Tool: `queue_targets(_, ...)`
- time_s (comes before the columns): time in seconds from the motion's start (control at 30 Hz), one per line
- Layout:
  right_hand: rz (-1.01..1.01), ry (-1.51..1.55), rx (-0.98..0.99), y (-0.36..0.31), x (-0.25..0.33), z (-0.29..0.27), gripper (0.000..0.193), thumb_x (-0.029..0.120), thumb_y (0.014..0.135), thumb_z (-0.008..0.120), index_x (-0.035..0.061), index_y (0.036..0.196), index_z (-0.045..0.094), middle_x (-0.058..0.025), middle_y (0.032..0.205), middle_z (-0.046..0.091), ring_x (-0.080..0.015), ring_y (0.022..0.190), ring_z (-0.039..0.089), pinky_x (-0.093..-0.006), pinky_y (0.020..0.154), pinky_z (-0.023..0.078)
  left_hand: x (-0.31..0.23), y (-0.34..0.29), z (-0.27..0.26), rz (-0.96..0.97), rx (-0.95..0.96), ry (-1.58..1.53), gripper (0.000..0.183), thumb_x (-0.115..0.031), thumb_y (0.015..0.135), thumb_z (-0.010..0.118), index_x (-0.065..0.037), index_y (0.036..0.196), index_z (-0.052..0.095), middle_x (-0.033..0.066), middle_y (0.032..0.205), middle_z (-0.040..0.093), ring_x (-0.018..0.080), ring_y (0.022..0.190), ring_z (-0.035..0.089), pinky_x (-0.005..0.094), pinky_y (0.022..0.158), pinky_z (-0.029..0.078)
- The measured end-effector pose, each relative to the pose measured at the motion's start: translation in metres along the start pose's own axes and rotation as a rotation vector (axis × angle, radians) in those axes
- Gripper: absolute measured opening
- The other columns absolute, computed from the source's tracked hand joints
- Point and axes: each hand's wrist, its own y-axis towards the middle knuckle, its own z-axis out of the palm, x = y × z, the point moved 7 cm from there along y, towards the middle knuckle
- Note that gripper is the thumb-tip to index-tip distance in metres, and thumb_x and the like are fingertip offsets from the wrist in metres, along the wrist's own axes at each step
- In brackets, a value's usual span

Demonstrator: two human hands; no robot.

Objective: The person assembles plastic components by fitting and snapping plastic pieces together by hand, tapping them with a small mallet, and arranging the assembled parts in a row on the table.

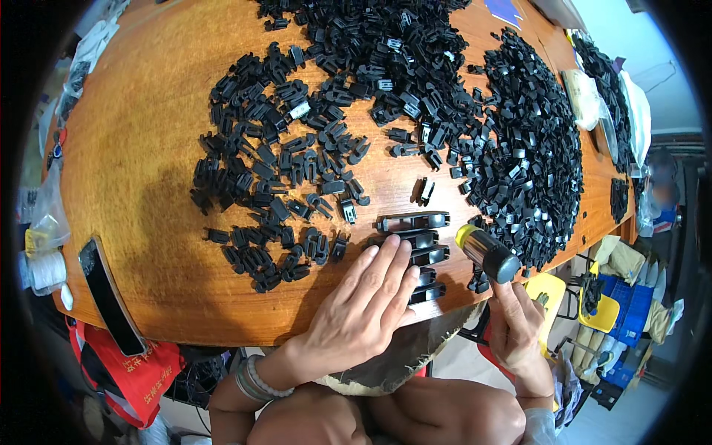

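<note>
My left hand lies flat with its fingers stretched over a row of black plastic clips near the table's front edge. Its fingertips touch the clips and hide part of them. Just right of the row, my right hand is closed on a mallet. The mallet head is a black cylinder with a yellow far end, tilted above the table; the handle is mostly hidden. One loose black clip sits beyond the row.
Loose black clips are scattered left of centre. A big heap of small black parts covers the right, another pile the far side. A phone lies at the left edge of the wooden table. Blue crates stand at right.
</note>
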Motion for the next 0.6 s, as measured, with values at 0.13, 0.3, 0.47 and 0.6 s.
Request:
queue_targets(0.13, -0.050, -0.024, 0.072, 0.007, -0.003, 0.016, 0.071, -0.007, 0.064, 0.058, 0.0018, 0.133, 0.049, -0.0086, 0.070, 0.048, -0.0217, 0.049, 0.052, -0.0336, 0.043, 0.045, -0.001, 0.003, -0.002, 0.015, 0.019, 0.003, 0.053, -0.028, 0.081, 0.069, 0.005, 0.120, 0.054, 0.0262, 0.128, 0.051, 0.0388, 0.125, 0.046, 0.0472, 0.105, 0.036)
queue_targets(0.3, -0.031, 0.014, 0.087, 0.014, -0.006, 0.016, 0.074, -0.006, 0.063, 0.059, 0.0022, 0.136, 0.047, -0.0080, 0.068, 0.047, -0.0215, 0.048, 0.050, -0.0340, 0.043, 0.044, 0.002, 0.003, -0.002, 0.008, 0.005, -0.008, 0.052, -0.025, 0.080, 0.071, 0.005, 0.119, 0.055, 0.0258, 0.127, 0.053, 0.0382, 0.124, 0.048, 0.0468, 0.104, 0.038)
queue_targets(0.47, -0.057, -0.096, -0.044, 0.015, -0.007, 0.010, 0.072, -0.007, 0.067, 0.059, 0.0022, 0.137, 0.045, -0.0075, 0.069, 0.049, -0.0185, 0.046, 0.048, -0.0343, 0.041, 0.043, 0.000, 0.004, -0.005, 0.013, 0.000, -0.006, 0.051, -0.025, 0.080, 0.071, 0.005, 0.118, 0.056, 0.0254, 0.126, 0.053, 0.0380, 0.123, 0.048, 0.0465, 0.103, 0.038)
queue_targets(0.6, -0.033, -0.069, 0.027, 0.021, -0.010, 0.013, 0.071, -0.008, 0.067, 0.058, 0.0018, 0.136, 0.046, -0.0090, 0.070, 0.052, -0.0193, 0.045, 0.050, -0.0336, 0.041, 0.043, 0.001, 0.003, -0.004, 0.015, 0.007, 0.014, 0.050, -0.026, 0.080, 0.071, 0.004, 0.117, 0.057, 0.0248, 0.127, 0.053, 0.0380, 0.123, 0.048, 0.0467, 0.103, 0.038)
